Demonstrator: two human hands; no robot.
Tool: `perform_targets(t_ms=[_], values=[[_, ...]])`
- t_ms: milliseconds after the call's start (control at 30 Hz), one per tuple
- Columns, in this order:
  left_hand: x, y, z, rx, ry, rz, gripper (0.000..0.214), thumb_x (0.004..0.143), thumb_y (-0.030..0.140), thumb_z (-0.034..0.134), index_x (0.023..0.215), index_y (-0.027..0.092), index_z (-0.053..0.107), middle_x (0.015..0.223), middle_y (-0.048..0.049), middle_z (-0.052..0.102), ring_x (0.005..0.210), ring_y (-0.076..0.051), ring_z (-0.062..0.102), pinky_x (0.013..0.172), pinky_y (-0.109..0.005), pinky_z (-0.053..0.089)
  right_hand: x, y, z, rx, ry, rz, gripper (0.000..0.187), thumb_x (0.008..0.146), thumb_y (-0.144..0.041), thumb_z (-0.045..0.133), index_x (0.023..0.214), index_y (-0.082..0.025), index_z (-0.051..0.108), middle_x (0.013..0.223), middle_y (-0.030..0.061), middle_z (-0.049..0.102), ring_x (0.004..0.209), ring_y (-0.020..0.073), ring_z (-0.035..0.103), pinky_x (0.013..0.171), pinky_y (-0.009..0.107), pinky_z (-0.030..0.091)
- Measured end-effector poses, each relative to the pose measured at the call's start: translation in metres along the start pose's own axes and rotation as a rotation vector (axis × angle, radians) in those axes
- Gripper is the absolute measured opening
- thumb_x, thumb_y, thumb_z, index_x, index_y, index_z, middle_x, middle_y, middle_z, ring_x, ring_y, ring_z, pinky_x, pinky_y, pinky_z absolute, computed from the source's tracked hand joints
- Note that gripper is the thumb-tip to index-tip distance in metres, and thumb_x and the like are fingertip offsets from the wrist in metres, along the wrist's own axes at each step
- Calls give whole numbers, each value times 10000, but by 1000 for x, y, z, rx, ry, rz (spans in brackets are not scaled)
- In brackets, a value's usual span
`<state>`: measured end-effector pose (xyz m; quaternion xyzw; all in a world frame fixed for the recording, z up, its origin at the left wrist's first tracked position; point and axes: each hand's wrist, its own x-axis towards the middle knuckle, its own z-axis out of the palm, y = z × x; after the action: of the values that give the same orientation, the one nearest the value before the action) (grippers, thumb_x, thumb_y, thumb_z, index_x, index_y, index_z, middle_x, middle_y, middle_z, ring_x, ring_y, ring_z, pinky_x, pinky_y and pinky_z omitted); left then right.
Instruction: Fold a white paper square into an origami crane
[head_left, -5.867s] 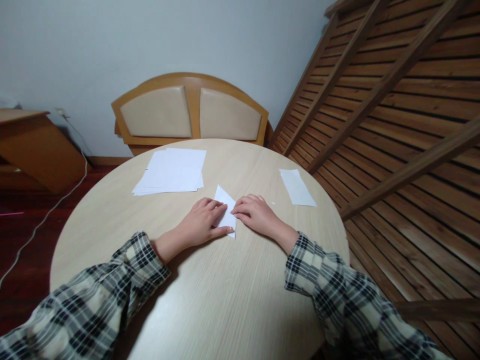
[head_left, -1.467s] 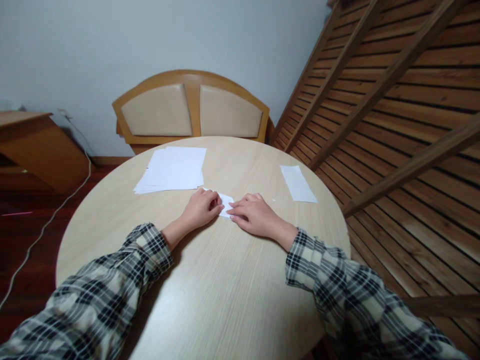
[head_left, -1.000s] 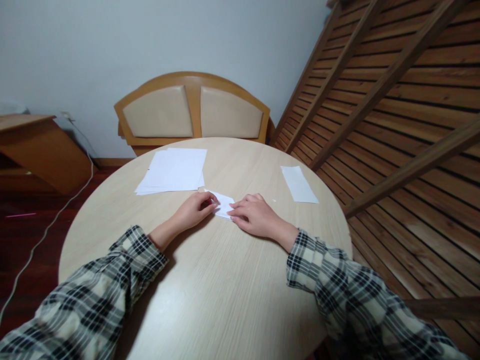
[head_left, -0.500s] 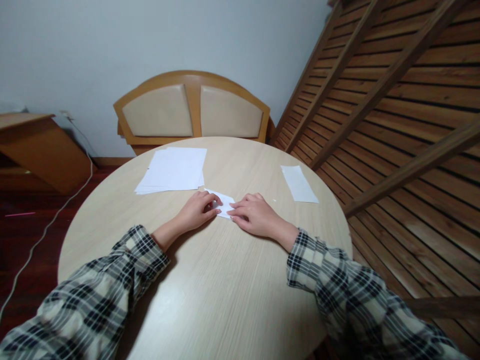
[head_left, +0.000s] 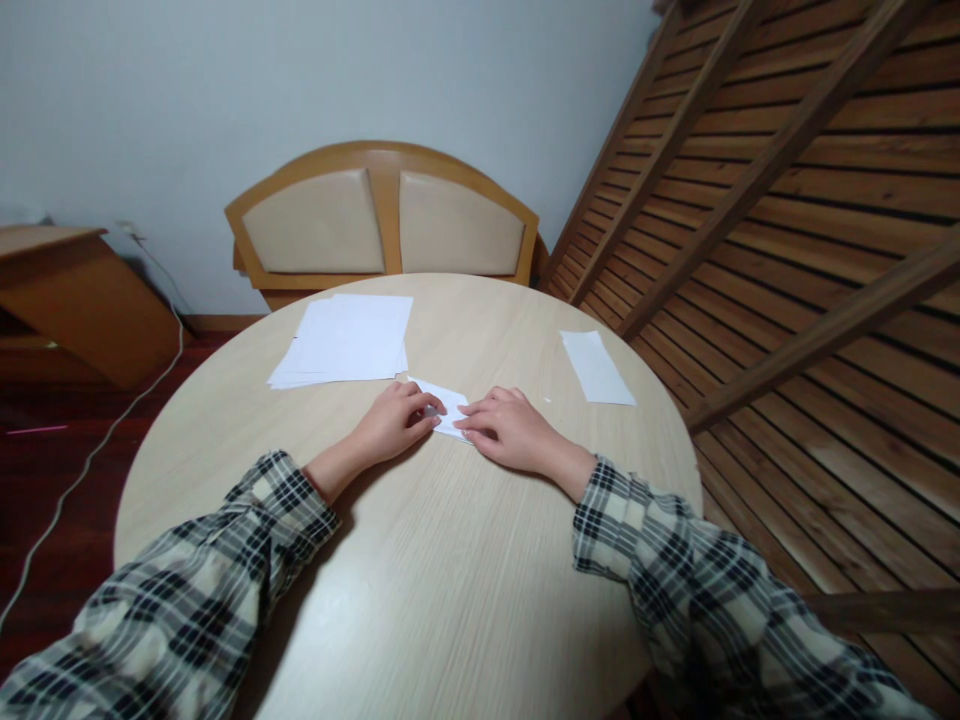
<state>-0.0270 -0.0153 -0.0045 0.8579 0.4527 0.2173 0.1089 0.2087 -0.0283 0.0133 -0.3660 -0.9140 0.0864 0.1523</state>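
A small folded piece of white paper (head_left: pixel 451 404) lies on the round wooden table (head_left: pixel 450 570), between my two hands. My left hand (head_left: pixel 391 422) grips its left part, with thumb and index finger bent close together on it. From the other side, my right hand (head_left: pixel 510 430) presses the paper's right end with thumb and fingertips. Parts of the paper and its folds are hidden under the fingers. Just beyond my left hand is a stack of white paper sheets (head_left: pixel 345 338).
At the table's right lies a separate strip of white paper (head_left: pixel 598 368), and a tiny white scrap sits left of it. A padded wooden headboard (head_left: pixel 391 222) stands behind the table. Slatted wood (head_left: pixel 795 330) rises on the right; a white cord (head_left: pixel 97 455) runs along the floor at left.
Both hands stay on the folded paper in nearly the same pose. The whole view has shifted very slightly.
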Motion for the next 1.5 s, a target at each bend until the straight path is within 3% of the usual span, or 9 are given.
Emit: perform_targets(t_ms=[133,267,467,567,800,1500], values=[[-1,1,1,33,8,21,207,914,303,551,1032,206,691,864,-54,581,857,-218,520,803,-356,410,-1,3,1,56,9,31,292,931,-310,560,1187,-258,689,1194,33,704,1021,239,529,900,404,337],[-3,7,0,83,16,-2,326,874,461,616,1049,194,686,875,-64,580,863,-236,514,781,-359,415,-3,6,0,93,3,50,358,892,-304,604,1238,-220,630,1166,80,681,1074,247,536,949,408,354],[-2,20,1,130,40,-109,359,855,537,622,986,210,688,857,-56,584,852,-243,510,771,-363,402,-2,9,0,145,13,74,168,874,-205,577,1023,-216,653,1047,56,674,1044,222,550,945,386,368],[-1,25,3,157,46,-138,340,856,530,624,972,216,683,871,-62,591,871,-256,507,776,-373,396,-1,12,4,170,13,73,164,910,-223,546,999,-217,684,950,43,695,1005,214,556,937,391,362],[-2,29,5,202,42,-158,350,843,532,638,987,215,669,903,-77,596,915,-283,503,792,-390,391,-2,14,5,189,-3,55,206,929,-255,542,806,-211,701,1257,45,670,1053,223,543,956,443,354],[-2,35,4,253,10,-210,342,849,526,616,1010,227,654,974,-81,601,994,-307,510,818,-411,398,-7,18,7,180,-18,-25,178,902,-228,536,760,-200,639,1324,43,628,1092,247,498,951,454,349]])
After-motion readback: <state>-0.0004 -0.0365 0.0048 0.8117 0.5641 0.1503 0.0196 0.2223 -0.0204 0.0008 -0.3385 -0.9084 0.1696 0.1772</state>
